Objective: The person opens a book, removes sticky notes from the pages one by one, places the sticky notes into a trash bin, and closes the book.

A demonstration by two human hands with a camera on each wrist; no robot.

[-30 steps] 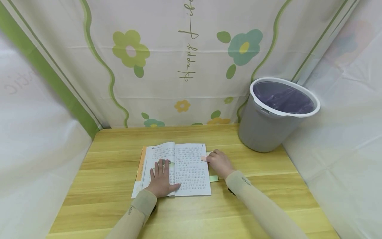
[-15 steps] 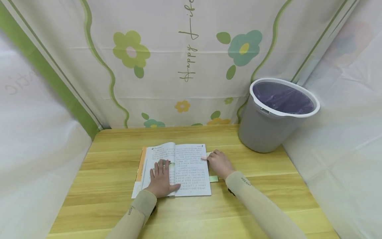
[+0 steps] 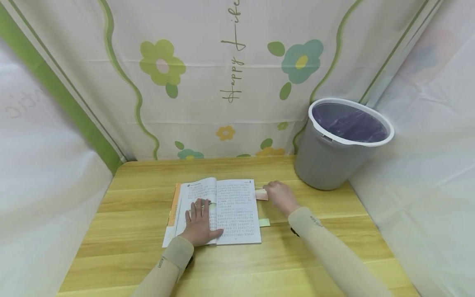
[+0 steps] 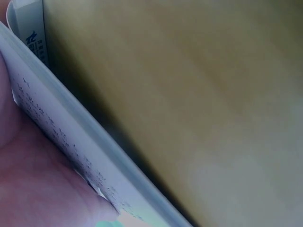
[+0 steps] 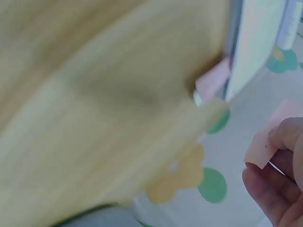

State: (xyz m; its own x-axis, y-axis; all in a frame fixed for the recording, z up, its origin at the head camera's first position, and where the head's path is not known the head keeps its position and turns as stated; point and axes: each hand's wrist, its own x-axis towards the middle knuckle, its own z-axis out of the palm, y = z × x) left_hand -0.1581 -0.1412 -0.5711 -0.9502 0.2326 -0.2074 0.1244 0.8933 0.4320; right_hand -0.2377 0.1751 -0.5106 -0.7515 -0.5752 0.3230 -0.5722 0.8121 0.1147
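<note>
Right hand (image 3: 281, 197) pinching a pink slip (image 5: 261, 144), just right of the open book (image 3: 239, 210).
Left hand (image 3: 198, 225) lies fingers spread on the book's left page, hiding some print. A pink tab (image 5: 213, 81) and a green tab (image 3: 264, 222) jut from the book's right edge; the held slip is hard to make out from the head view.
</note>
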